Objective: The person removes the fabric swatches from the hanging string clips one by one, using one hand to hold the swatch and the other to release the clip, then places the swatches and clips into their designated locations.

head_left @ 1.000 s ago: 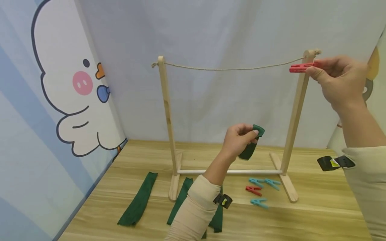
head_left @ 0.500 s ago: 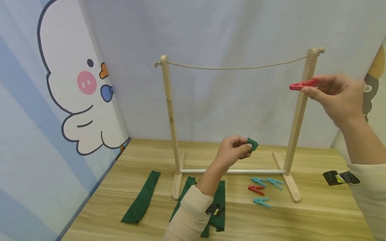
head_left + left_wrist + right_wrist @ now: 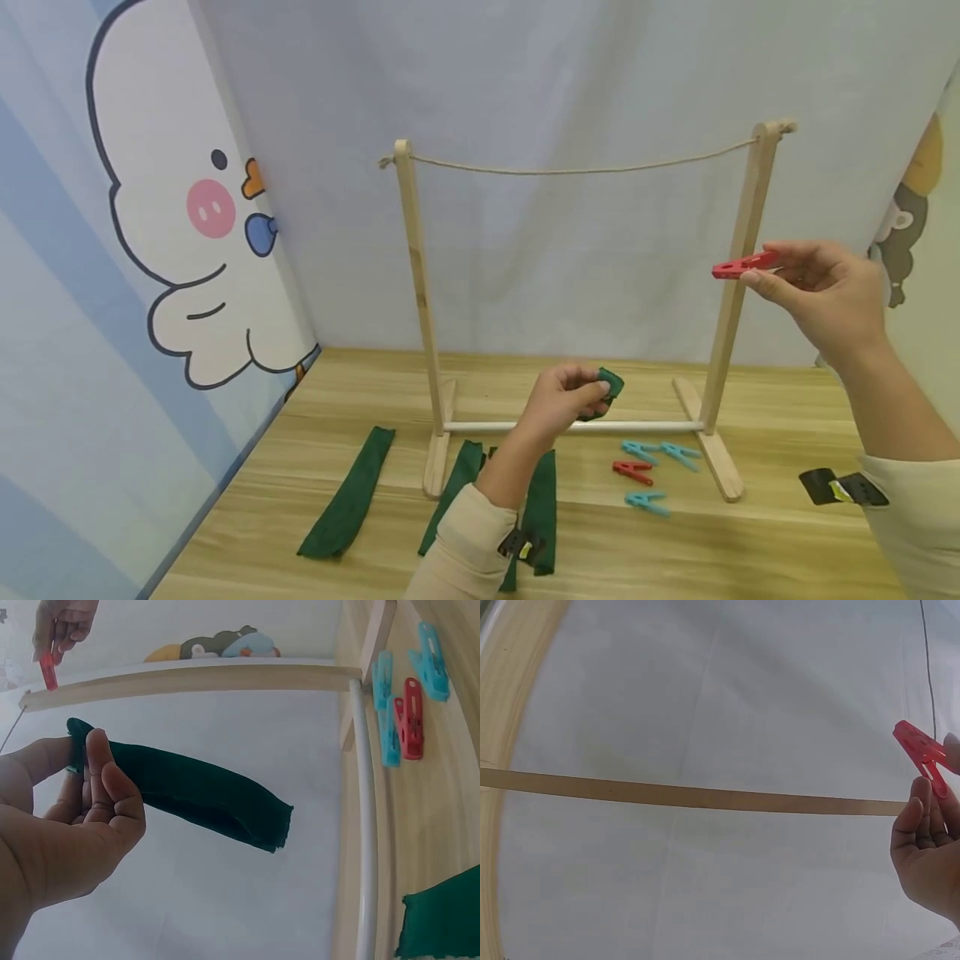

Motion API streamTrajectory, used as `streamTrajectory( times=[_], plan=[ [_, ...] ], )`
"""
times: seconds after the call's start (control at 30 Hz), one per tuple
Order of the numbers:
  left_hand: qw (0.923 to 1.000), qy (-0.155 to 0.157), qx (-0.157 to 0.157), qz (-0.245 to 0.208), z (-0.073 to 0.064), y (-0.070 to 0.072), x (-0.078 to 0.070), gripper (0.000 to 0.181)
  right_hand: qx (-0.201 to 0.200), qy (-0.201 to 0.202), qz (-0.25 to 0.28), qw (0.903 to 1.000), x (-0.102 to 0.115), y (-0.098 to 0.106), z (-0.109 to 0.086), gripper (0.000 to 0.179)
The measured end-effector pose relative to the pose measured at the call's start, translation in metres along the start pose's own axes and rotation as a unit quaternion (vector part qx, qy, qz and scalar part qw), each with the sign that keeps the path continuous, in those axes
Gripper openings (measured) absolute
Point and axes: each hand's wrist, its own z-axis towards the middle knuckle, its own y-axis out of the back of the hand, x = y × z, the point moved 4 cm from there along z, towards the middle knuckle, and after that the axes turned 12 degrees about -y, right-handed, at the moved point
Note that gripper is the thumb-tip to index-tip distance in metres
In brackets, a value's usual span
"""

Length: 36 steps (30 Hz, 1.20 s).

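In the head view, my left hand [image 3: 558,400] pinches a dark green cloth strip [image 3: 202,791] by one end, below the rope [image 3: 562,172]. The left wrist view shows the strip's other end hanging free, with its raw edge visible. My right hand [image 3: 832,296] holds a red clothespin [image 3: 742,267] between thumb and fingers, in front of the frame's right post [image 3: 738,225]. The pin's nose points left, away from the fingers. Nothing hangs on the rope, which sags slightly between the two wooden posts.
Several blue clothespins [image 3: 647,502] and a red one [image 3: 632,472] lie on the wooden table [image 3: 795,533] near the frame's right foot [image 3: 720,467]. Green strips [image 3: 348,496] lie at the left and under my left forearm. A white rod [image 3: 645,427] joins the feet.
Both hands have come down, the right one from rope height to well below it, still holding the red clothespin. The left hand has also shifted left with the green strip.
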Motion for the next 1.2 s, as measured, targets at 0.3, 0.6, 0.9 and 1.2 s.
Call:
streamTrajectory(
  times=[0.3,0.6,0.9,1.2],
  plan=[
    [0.9997,0.022,-0.007,0.009,-0.01,-0.004,0.022,0.014,0.016,-0.023,0.0,0.9996,-0.023,-0.002,-0.017,0.028],
    [0.9989,0.035,-0.016,0.026,-0.018,-0.004,0.041,0.012,0.048,-0.025,0.003,0.9985,-0.041,-0.008,-0.037,0.026],
    [0.9988,0.034,-0.017,0.03,-0.023,0.003,0.056,0.014,0.07,-0.043,-0.001,0.9966,-0.061,-0.016,-0.053,0.026],
    [0.9983,0.039,-0.032,0.029,-0.031,0.002,0.066,0.013,0.105,-0.089,0.008,0.9905,-0.086,-0.019,-0.07,0.027]
  ],
)
